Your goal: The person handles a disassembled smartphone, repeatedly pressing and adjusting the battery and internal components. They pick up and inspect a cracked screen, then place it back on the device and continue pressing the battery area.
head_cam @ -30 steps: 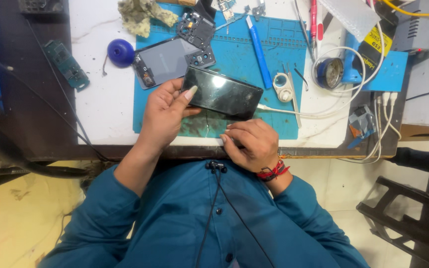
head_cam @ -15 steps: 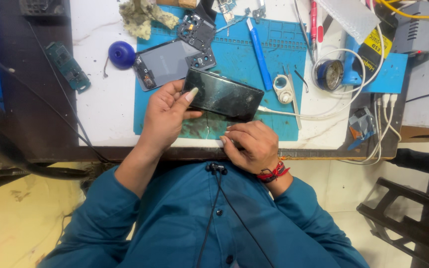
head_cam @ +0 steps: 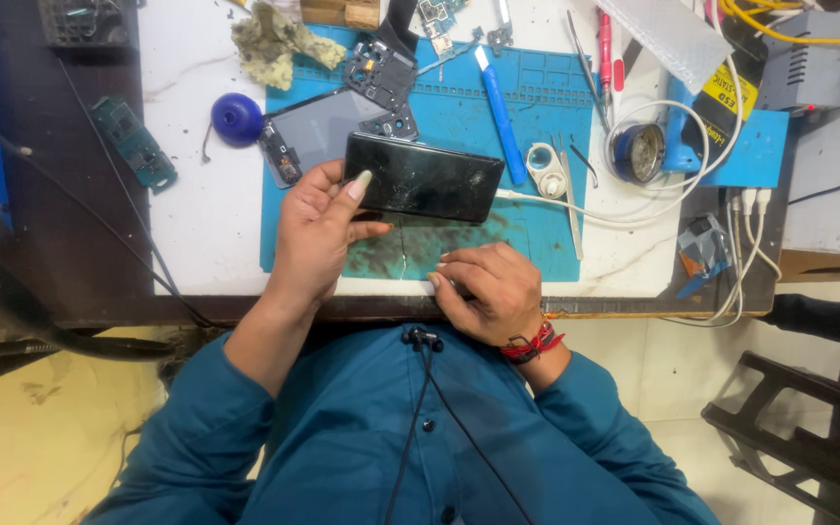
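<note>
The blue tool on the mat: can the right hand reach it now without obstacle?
Probably yes. The right hand rests empty at the mat's near edge, and the blue tool lies uncovered farther back. The dark phone held by the left hand sits just beside the path, so the reach should pass on its right.

At frame centre, the left hand (head_cam: 318,228) grips a black phone (head_cam: 424,179). Just below it, the right hand (head_cam: 486,290) rests curled on the blue mat (head_cam: 537,107).

The phone (head_cam: 425,178) lies over the mat (head_cam: 537,117) on the counter (head_cam: 196,214), held at its left end by the left hand (head_cam: 318,233). The right hand (head_cam: 486,290) rests on the mat's near edge, below the phone. A screwdriver (head_cam: 500,115) lies behind the phone, a tape roll (head_cam: 544,167) to its right.
</note>
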